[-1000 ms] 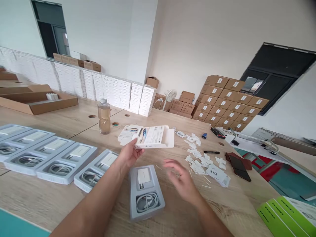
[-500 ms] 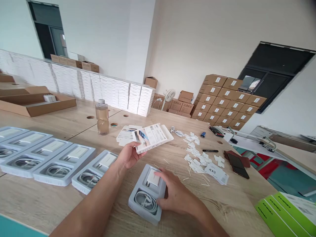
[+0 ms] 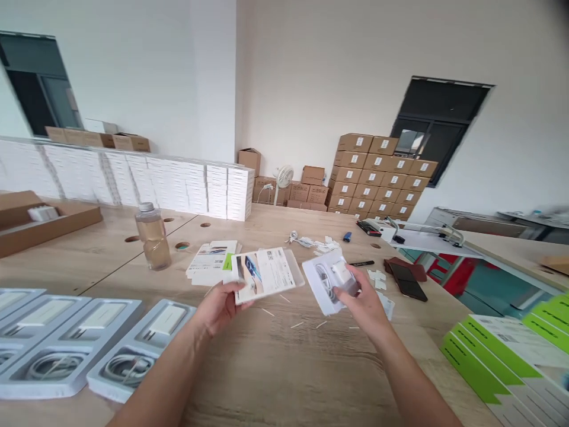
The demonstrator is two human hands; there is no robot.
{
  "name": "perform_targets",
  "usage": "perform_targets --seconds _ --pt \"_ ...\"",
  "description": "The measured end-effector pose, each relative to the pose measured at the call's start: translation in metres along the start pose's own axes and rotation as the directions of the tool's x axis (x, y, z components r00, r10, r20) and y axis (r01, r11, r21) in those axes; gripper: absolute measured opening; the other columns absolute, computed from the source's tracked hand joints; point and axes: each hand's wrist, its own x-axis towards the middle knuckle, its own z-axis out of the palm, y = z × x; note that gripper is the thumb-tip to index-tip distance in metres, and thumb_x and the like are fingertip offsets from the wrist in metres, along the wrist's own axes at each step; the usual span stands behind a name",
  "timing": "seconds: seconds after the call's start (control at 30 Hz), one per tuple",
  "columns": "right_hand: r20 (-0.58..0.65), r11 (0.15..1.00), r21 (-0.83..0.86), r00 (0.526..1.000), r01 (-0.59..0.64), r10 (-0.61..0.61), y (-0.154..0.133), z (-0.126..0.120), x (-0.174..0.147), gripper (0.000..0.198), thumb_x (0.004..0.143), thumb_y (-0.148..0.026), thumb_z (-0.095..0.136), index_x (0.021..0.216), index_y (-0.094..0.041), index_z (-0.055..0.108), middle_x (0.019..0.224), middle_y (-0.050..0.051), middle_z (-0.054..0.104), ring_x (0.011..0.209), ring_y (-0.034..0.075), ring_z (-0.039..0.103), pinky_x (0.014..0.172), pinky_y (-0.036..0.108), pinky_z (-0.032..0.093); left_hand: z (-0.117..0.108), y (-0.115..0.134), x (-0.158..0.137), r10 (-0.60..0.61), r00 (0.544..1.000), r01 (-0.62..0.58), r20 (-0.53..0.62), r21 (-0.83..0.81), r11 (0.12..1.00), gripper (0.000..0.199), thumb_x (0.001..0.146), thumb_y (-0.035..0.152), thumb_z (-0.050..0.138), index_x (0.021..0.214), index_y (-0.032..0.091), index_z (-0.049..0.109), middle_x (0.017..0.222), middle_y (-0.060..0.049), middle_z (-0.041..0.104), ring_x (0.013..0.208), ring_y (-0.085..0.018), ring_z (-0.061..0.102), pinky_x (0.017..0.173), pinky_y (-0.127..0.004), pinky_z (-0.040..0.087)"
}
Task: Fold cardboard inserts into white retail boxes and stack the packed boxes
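Left hand (image 3: 224, 305) has its fingers closed around the near-left end of a flat white cardboard box (image 3: 264, 274) printed with a blue-and-dark picture, with a plain pale flap sticking out at its right end. It's held up over the pale wood-grain bench (image 3: 271, 373).

Right hand (image 3: 367, 302) is gripping a shallow pale plastic tray (image 3: 311, 274), thumb on the near side and fingers at the far edge. Tray's tipped up, and you can see a white block-shaped charger (image 3: 341, 272) and a coiled white cable (image 3: 326, 280) sitting in it. It's just to the right of the box; can't tell if the edges touch.

Over on the left there's a row of similar pale trays (image 3: 95, 350), each with a white charger, cables showing in the nearer ones. A clear bottle of brownish liquid (image 3: 153, 240) stands behind them, with a pile of flat printed white packaging (image 3: 208, 265) just beyond the left hand. On the right: a slim black pen (image 3: 362, 263), a dark phone (image 3: 408, 280) and some stacked green-and-white boxes (image 3: 475, 359).
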Motion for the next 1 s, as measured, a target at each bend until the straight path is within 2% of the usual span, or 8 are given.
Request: perform_targets --seconds 0.17,0.37,0.53,0.6,0.7,0.77,0.87,1.0 --pt "-0.143 0.976 -0.189 0.987 -0.106 0.080 0.039 -0.002 0.021 0.071 0.065 -0.047 0.066 0.129 -0.023 0.049 0.127 0.010 0.051 0.121 0.030 0.046 0.101 0.044 0.036 0.025 -0.028 -0.011 -0.160 0.968 0.145 0.196 0.087 0.986 0.053 0.070 0.013 0.072 0.120 0.018 0.056 0.114 -0.013 0.067 0.100 -0.028 0.066 0.081 -0.038 0.055" --pt "-0.148 0.971 -0.240 0.989 -0.004 -0.032 0.038 0.004 0.015 0.071 0.066 -0.054 0.066 0.129 -0.024 0.052 0.129 0.011 0.051 0.122 0.034 0.044 0.102 0.049 0.034 0.038 -0.050 -0.016 -0.156 0.959 0.156 0.238 0.019 0.988 0.055 0.071 0.012 0.073 0.122 0.017 0.055 0.117 -0.015 0.066 0.104 -0.030 0.064 0.084 -0.040 0.054" --pt "0.150 0.973 0.031 0.961 0.231 -0.233 0.007 0.016 -0.007 0.048 0.087 -0.050 0.048 0.130 -0.029 0.052 0.131 0.006 0.054 0.126 0.026 0.044 0.107 0.045 0.032 0.041 -0.056 -0.015 -0.096 0.972 0.117 0.213 -0.085 0.990 0.060 0.071 0.010 0.073 0.126 0.018 0.052 0.118 -0.015 0.065 0.103 -0.029 0.064 0.085 -0.040 0.053" --pt "0.170 0.959 0.142 0.948 0.245 -0.268 -0.001 0.026 -0.016 0.048 0.089 -0.048 0.048 0.135 -0.033 0.045 0.143 0.003 0.043 0.134 0.024 0.034 0.110 0.044 0.029 0.044 -0.058 -0.016 -0.045 0.980 0.072 0.193 -0.131 0.989 0.062 0.071 0.010 0.073 0.128 0.019 0.051 0.120 -0.015 0.064 0.104 -0.028 0.064 0.087 -0.040 0.053" --pt "0.102 0.931 0.356 0.987 0.080 -0.124 -0.005 0.040 -0.023 0.076 0.083 -0.050 0.058 0.146 -0.037 0.019 0.154 0.002 0.021 0.139 0.025 0.025 0.108 0.045 0.034 0.050 -0.059 -0.018 0.021 0.980 0.013 0.200 -0.170 0.985 0.060 0.073 0.010 0.072 0.128 0.018 0.050 0.121 -0.014 0.063 0.106 -0.027 0.062 0.089 -0.037 0.051" --pt "0.187 0.820 0.562 0.982 -0.107 0.000 -0.003 0.042 -0.023 0.089 0.081 -0.051 0.061 0.148 -0.035 0.005 0.148 0.007 0.034 0.128 0.027 0.043 0.097 0.045 0.046 0.051 -0.056 -0.020 0.018 0.964 0.025 0.267 -0.157 0.987 0.055 0.074 0.012 0.071 0.126 0.017 0.052 0.120 -0.014 0.064 0.106 -0.027 0.062 0.088 -0.035 0.051" --pt "0.327 0.653 0.712 0.945 -0.259 0.018 -0.004 0.035 -0.020 0.088 0.079 -0.048 0.064 0.148 -0.034 0.011 0.121 0.007 0.061 0.105 0.026 0.061 0.085 0.044 0.052 0.047 -0.044 -0.023 -0.031 0.930 0.066 0.366 -0.082 0.994 0.041 0.083 0.029 0.063 0.121 0.015 0.053 0.117 -0.016 0.064 0.102 -0.027 0.063 0.081 -0.035 0.052" --pt "0.467 0.648 0.693 0.881 -0.316 -0.070 -0.012 0.023 -0.023 0.080 0.077 -0.040 0.071 0.143 -0.033 0.026 0.101 0.003 0.069 0.094 0.022 0.065 0.082 0.039 0.050 0.038 -0.026 -0.025 0.020 0.953 -0.083 0.301 0.198 0.977 0.047 0.085 0.041 0.059 0.124 0.021 0.044 0.106 -0.012 0.067 0.089 -0.024 0.066 0.071 -0.034 0.052"
